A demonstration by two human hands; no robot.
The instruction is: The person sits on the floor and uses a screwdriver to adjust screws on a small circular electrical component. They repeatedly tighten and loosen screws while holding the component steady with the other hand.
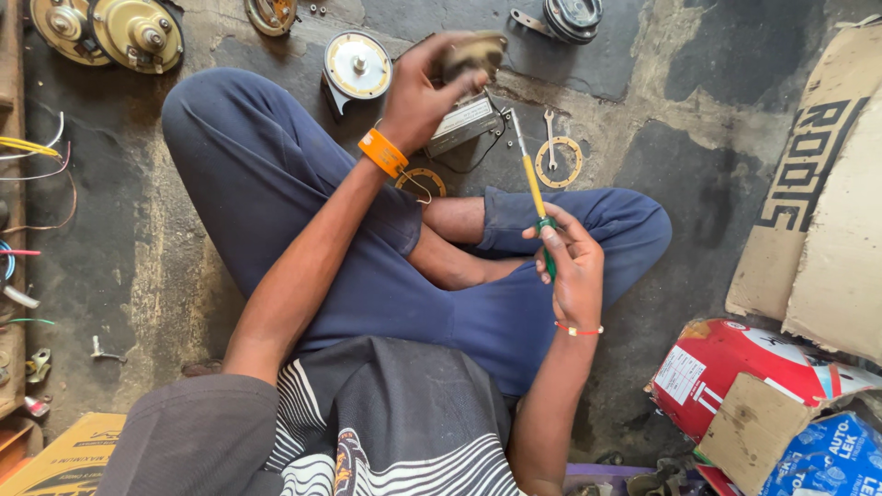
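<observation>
I sit cross-legged on a dark concrete floor. My left hand (424, 90), with an orange band at the wrist, is raised and grips a small brownish metal part (474, 53); its shape is blurred. My right hand (571, 266) holds a screwdriver (534, 184) with a yellow and green handle, its shaft pointing away from me toward the floor. Just beyond my left hand lies a round white-faced horn disc (357, 66) and a small grey box-shaped unit (462, 123).
Brass-coloured horn discs (110, 32) lie at the far left, a black round part (571, 16) at the top. A ring gasket with a small spanner (558, 161) lies near the screwdriver tip. Loose wires (32, 156) run at left. Cardboard (818, 193) and coloured boxes (763, 386) stand at right.
</observation>
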